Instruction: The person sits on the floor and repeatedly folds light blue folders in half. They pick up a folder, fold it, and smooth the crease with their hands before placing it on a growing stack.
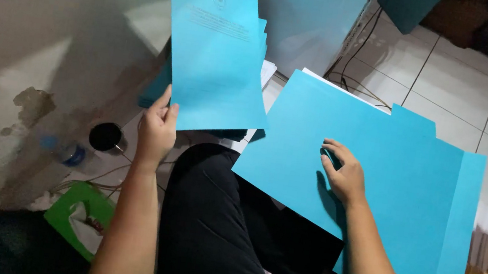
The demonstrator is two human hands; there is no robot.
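White floor tiles behind; my left hand raised, pinching blue printed sheets; right hand released, flat on blue folder, its edge cut off.

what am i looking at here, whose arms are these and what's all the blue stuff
There is no machine here. The one picture comes from a camera worn on a person's head, looking down at their own bare arms and lap as they sit on a tiled floor. The left hand holds up a blue printed sheet by its lower edge, with more blue sheets behind it. The right hand rests flat, fingers curled, on a stack of large blue sheets lying across the lap. Beside the left arm sit a green tissue box, a plastic bottle and a round black object.
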